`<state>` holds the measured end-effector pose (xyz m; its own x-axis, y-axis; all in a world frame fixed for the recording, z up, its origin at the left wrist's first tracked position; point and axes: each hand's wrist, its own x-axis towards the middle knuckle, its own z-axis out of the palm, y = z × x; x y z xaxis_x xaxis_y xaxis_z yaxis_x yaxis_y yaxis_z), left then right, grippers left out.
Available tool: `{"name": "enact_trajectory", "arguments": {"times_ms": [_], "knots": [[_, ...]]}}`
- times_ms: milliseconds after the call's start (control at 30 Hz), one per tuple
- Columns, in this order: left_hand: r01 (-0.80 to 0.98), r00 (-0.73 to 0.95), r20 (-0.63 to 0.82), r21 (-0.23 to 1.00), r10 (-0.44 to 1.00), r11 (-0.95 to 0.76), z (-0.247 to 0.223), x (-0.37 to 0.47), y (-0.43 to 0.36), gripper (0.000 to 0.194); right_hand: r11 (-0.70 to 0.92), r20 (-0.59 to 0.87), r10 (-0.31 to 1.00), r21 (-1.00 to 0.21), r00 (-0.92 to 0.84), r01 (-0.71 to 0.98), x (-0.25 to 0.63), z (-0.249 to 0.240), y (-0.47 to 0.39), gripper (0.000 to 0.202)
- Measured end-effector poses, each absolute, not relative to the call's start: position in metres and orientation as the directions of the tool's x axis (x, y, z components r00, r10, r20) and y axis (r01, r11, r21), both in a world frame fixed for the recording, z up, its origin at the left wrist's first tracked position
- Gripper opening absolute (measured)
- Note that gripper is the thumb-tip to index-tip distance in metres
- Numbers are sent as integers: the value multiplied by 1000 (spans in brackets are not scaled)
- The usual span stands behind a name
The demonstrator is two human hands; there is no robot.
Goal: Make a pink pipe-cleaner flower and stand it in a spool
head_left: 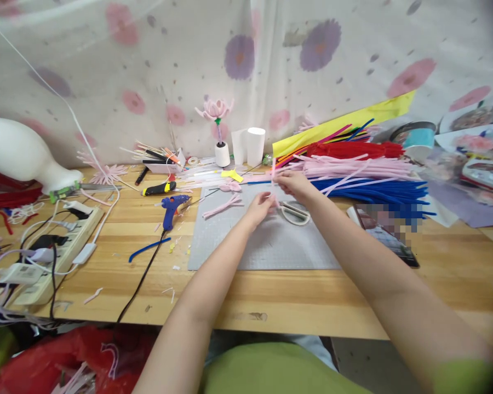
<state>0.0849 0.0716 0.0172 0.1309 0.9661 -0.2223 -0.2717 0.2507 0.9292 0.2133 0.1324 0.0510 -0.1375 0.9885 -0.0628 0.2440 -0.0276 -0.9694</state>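
A pink pipe cleaner (pixel 273 168) stands upright between my two hands over the grey cutting mat (pixel 254 251). My right hand (pixel 291 185) pinches it near the middle. Lower down, my left hand (pixel 261 209) has its fingers closed at the bottom end. Scissors (pixel 294 213) lie on the mat just right of my left hand, partly hidden by my right arm. To the left on the mat are a few cut pink pipe cleaners (pixel 222 207) and a pink looped petal shape (pixel 230 187).
Bundles of pink (pixel 353 167), red (pixel 353 150) and blue pipe cleaners (pixel 378 191) lie at the back right. A blue glue gun (pixel 173 210) and a power strip (pixel 61 251) are on the left. Behind the mat stands a pink flower (pixel 216 112) in a white pot (pixel 222 155).
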Motion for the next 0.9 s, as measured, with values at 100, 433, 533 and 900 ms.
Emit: {"name": "enact_trajectory", "arguments": {"times_ms": [100,433,533,900], "knots": [[-345,319,-327,834,890,430,27,85,71,13,1,-87,946,-962,-311,273,205,54,127,20],[-482,54,-281,833,958,271,27,35,70,16,68,299,954,-109,-33,992,314,59,168,28],[-461,42,-293,843,955,279,23,37,67,16,83,279,958,-42,-68,996,314,52,167,28],[-464,16,-313,839,950,284,23,34,62,15,92,386,920,-58,-62,994,285,50,165,28]]}}
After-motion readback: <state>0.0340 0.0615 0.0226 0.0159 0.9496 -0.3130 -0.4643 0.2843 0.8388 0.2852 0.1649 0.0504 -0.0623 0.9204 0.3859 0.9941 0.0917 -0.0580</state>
